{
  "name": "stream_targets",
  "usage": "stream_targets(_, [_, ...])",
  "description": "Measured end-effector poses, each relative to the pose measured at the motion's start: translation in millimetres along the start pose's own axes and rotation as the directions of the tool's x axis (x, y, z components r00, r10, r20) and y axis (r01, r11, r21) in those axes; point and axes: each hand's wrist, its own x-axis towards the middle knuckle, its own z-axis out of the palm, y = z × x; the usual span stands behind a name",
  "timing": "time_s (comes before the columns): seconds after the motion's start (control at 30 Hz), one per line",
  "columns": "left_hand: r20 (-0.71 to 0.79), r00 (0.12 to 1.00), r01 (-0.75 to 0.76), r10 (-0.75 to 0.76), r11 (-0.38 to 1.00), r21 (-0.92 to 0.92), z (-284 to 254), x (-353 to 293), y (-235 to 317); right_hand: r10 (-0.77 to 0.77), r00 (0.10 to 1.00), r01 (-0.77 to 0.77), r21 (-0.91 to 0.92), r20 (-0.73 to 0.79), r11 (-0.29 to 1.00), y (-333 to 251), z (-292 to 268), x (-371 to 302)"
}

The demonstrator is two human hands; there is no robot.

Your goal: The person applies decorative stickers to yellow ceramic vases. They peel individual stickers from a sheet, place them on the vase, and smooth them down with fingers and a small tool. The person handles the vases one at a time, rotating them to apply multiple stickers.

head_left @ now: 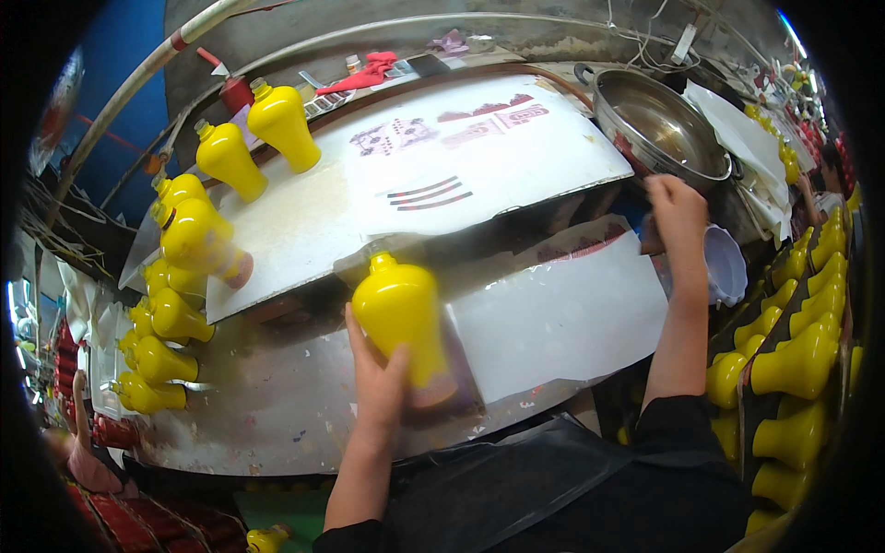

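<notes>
A glossy yellow bottle [398, 309] with a narrow neck and flared foot stands nearly upright in front of me. My left hand [376, 373] is closed around its lower left side, thumb across the front. A faint purplish pattern shows near its foot. Out to the right, my right hand [678, 207] is closed beside the rim of a metal pan [659, 129] holding some clear liquid. A dark reddish thing [632, 157] lies between the fingers and the pan; whether the fingers grip it I cannot tell.
A raised white board [341, 194] carries printed decal sheets [493, 124] and dark strips [429, 194]. Several yellow bottles [226, 161] line its left side; more fill racks [793, 359] at right. A white sheet [562, 309] and a pale bowl [725, 265] lie nearer. A red cloth [369, 72] is behind.
</notes>
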Motion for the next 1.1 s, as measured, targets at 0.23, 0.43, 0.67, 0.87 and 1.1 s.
stream_targets(0.23, [-0.029,0.999,-0.031,0.031,0.999,-0.023,-1.9,-2.5,-10.3,-0.578,0.741,0.405,0.458,0.343,0.791,-125.1,108.7,11.3])
stream_targets(0.43, [-0.019,0.999,-0.043,0.041,0.986,-0.162,-10.6,-2.3,-28.6,-0.532,0.661,0.522,0.187,0.529,0.833,-171.8,197.0,57.6])
stream_targets(0.67, [-0.012,0.993,-0.117,0.117,0.991,-0.066,-8.4,1.9,-32.7,-0.355,0.661,0.530,-0.076,0.661,0.845,-200.1,281.3,98.7])
stream_targets(0.87, [-0.009,0.993,-0.117,0.117,0.992,-0.040,-9.8,0.5,-36.1,-0.352,0.614,0.508,-0.012,0.706,0.861,-202.1,291.0,104.7])
stream_targets(1.1, [-0.020,0.994,-0.106,0.105,0.994,-0.033,-10.4,0.4,-39.6,-0.218,0.670,0.432,-0.133,0.709,0.892,-211.0,281.7,100.9])
